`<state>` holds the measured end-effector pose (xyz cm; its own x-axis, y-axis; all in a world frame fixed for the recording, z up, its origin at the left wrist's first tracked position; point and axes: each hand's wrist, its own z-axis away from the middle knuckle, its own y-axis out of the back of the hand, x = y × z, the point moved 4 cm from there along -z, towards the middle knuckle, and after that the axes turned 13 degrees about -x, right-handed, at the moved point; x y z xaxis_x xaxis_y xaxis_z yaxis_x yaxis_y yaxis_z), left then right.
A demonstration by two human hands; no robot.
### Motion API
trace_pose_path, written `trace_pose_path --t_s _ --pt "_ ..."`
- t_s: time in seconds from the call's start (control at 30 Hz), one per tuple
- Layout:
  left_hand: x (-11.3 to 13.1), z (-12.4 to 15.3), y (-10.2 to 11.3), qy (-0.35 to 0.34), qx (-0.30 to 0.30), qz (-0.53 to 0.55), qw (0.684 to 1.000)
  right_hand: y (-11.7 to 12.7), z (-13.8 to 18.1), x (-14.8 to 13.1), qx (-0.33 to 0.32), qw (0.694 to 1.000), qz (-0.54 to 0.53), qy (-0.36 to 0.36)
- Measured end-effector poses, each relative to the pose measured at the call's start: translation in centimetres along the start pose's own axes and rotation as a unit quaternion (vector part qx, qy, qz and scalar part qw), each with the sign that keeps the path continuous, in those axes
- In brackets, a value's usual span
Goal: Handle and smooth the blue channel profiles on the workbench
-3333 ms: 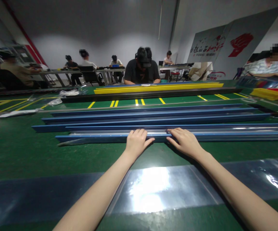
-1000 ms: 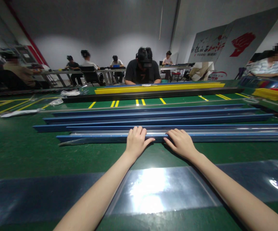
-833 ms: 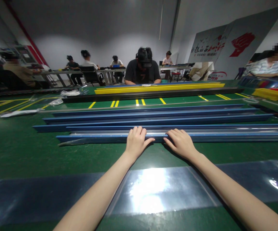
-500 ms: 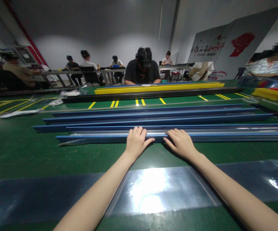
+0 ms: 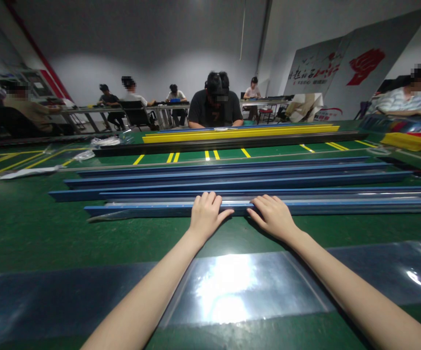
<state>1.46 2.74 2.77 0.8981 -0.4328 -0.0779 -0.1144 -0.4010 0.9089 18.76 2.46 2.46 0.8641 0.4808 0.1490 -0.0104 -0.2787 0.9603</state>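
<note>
A long blue channel strip (image 5: 159,210) lies crosswise on the green table. My left hand (image 5: 206,215) grips its near edge, fingers curled over the top and thumb along the front side. A short gap to the right, my right hand (image 5: 274,216) holds the same edge in a matching way, its thumb pointing inward. Clear plastic film (image 5: 110,214) pokes out at the strip's left end, and something pale and shiny lies inside the channel. My fingertips are hidden behind the edge.
More blue strips (image 5: 232,177) lie just beyond. Farther back are a black strip (image 5: 232,142) and a yellow strip (image 5: 239,133), with a person (image 5: 216,104) seated behind. A wide transparent sheet (image 5: 86,296) spreads under my forearms. A yellow tray (image 5: 403,142) stands at right.
</note>
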Motion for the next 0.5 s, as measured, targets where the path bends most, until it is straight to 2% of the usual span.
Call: trace_pose_path --t_s 0.5 --pt "0.1 0.02 0.04 0.007 0.02 0.006 1.0 -0.04 -0.03 0.01 0.01 1.0 0.007 0.003"
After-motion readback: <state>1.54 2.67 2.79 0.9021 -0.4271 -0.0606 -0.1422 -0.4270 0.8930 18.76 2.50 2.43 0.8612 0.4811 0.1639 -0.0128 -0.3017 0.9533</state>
